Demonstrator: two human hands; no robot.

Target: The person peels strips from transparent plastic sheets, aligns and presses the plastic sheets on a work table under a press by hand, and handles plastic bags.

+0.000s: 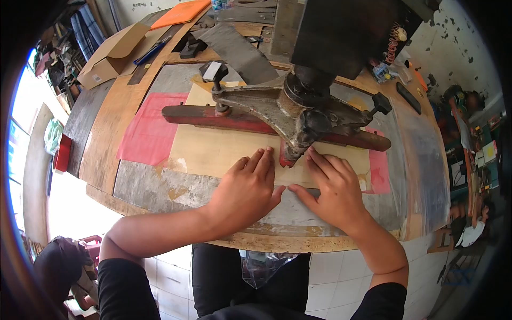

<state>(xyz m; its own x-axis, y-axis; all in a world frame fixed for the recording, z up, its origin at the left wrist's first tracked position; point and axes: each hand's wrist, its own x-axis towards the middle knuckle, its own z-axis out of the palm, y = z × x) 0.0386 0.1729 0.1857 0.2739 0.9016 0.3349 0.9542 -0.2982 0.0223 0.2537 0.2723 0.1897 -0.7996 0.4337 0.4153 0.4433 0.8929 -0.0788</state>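
My left hand [246, 182] lies flat on a long beige sheet [210, 152], fingers stretched out and pointing forward. To its right, my right hand [336, 186] rests on the same sheet with fingers extended and the thumb apart. Both sets of fingertips reach close to a worn red bar [240, 120], which crosses above the sheet. That bar hangs under a metal press arm [256, 97] with black knobs. Pink sheeting [146, 128] sticks out beyond the beige sheet at both ends. Whether the bar touches the sheet cannot be made out.
A black machine head [341, 40] stands over the table centre. Around it are a cardboard box [114, 56], a blue cutter-like tool [153, 50], an orange folder [178, 13], a dark flat piece [240, 50] and a black phone-like object [408, 98]. The wooden table edge [288, 242] curves before me.
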